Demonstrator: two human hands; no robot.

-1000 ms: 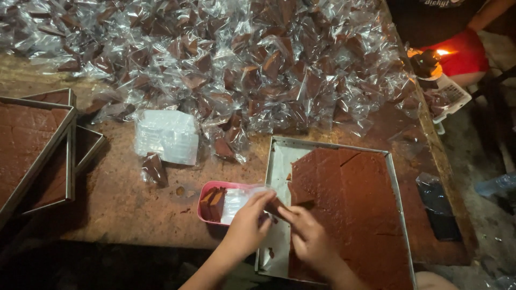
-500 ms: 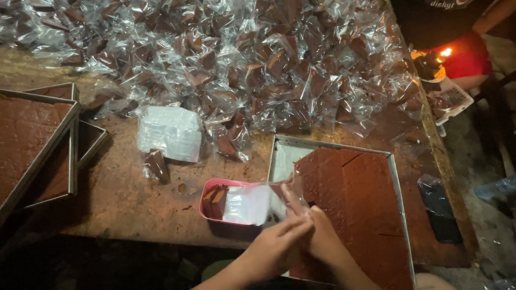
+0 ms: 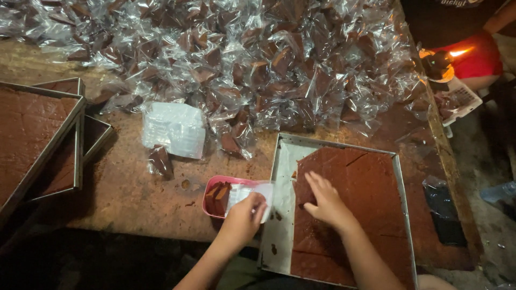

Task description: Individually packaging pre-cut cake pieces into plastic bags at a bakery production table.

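The big pile of wrapped brown pieces (image 3: 258,64) fills the table's back. The metal tray (image 3: 282,161) holds a cut brown slab (image 3: 365,193). A moment ago both hands were together; now the right hand (image 3: 325,201) lies spread on the slab. The left hand (image 3: 242,217) pinches a clear bag (image 3: 252,192) over the pink tub (image 3: 212,196) of pieces.

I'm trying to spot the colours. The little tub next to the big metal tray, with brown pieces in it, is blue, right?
Not quite. The little tub is pink, not blue. The head view shows it beside the big metal tray with brown pieces inside, just as you said, and the left hand holds a clear wrapper over it.
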